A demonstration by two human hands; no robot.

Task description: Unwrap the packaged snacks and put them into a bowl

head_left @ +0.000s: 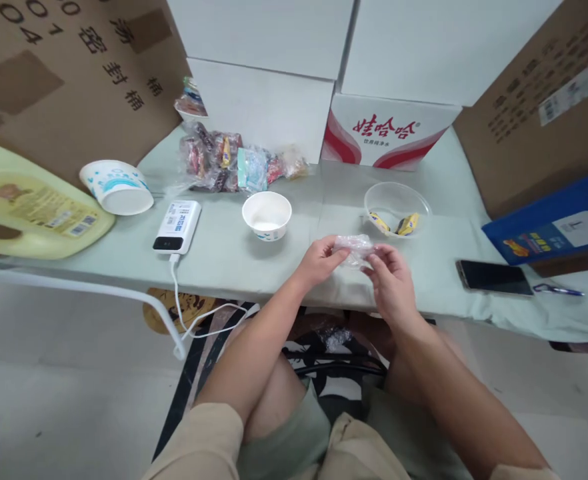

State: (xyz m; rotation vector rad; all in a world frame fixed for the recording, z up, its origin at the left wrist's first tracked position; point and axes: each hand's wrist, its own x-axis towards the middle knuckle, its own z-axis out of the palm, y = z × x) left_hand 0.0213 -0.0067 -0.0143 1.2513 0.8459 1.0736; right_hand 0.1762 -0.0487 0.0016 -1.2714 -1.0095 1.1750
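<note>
Clear, crinkly plastic fills the grip: a wrapper (353, 248) is pinched between the fingers of the left hand (325, 257) at one end and of the right hand (390, 272) at the other. Both hands are closed on it, just above the near edge of the cloth (324, 213). Whether it is sealed or torn, and what lies inside, I cannot tell.

Just beyond the grip to the right is a clear bowl (398, 199) with yellow packets (408, 225) in it. Left of the grip stands a white bowl (268, 232); its inside looks pale, and any contents are unclear. Farther off, beyond the white bowl, lies a heap of packets (224, 160). Below the grip, past the table edge, is some crumpled film (335, 338).

By my reading, the work is partway: a few pieces sit in the clear bowl, the wrapper is in hand and not yet put down, and most packets are left in the heap.

Outermost, left of the grip, are a power bank (178, 227) and a yellow jug (39, 210); well to the right, a phone (494, 277) and a blue jug (557, 217).
</note>
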